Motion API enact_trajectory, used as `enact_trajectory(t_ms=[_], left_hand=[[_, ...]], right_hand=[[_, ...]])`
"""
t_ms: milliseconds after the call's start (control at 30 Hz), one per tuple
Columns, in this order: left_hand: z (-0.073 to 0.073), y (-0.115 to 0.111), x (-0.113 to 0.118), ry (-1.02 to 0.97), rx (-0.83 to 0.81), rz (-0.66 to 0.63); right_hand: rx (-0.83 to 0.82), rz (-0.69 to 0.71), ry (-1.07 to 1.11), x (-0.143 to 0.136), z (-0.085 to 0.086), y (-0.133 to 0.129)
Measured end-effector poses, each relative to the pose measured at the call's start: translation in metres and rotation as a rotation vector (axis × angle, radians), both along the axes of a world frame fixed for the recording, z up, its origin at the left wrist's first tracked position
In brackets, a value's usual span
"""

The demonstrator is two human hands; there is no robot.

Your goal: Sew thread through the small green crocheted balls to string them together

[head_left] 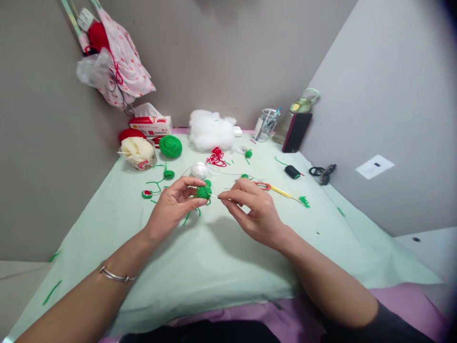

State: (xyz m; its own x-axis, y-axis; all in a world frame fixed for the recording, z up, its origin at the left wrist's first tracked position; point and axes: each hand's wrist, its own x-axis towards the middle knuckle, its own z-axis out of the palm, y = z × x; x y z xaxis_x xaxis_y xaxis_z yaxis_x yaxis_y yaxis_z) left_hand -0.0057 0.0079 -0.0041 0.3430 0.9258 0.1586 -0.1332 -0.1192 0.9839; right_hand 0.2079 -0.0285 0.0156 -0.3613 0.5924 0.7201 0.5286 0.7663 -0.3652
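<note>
My left hand (174, 205) pinches a small green crocheted piece (203, 192) between thumb and fingers, above the pale green table cover (200, 267). A thin needle (214, 196) sticks out of the piece to the right. My right hand (253, 209) grips that needle's end between thumb and forefinger. Green yarn tails hang from the piece toward the cloth.
A green yarn ball (170, 146), white stuffing (210, 129), a white ball (199, 170), red thread scraps (217, 158), red-handled scissors (262, 185) and a yellow hook (282, 192) lie behind. A tissue box (150, 125), a clear cup (266, 125), a bottle and a phone (296, 132) stand by the wall.
</note>
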Motion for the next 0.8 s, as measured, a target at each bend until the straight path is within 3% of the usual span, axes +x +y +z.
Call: enact_trajectory(t_ms=[800], left_hand=[[0.0026,-0.0023,0.0019,0.012,0.055,0.018]], right_hand=[[-0.007,-0.004,-0.009,-0.0015,0.0004,-0.0004]])
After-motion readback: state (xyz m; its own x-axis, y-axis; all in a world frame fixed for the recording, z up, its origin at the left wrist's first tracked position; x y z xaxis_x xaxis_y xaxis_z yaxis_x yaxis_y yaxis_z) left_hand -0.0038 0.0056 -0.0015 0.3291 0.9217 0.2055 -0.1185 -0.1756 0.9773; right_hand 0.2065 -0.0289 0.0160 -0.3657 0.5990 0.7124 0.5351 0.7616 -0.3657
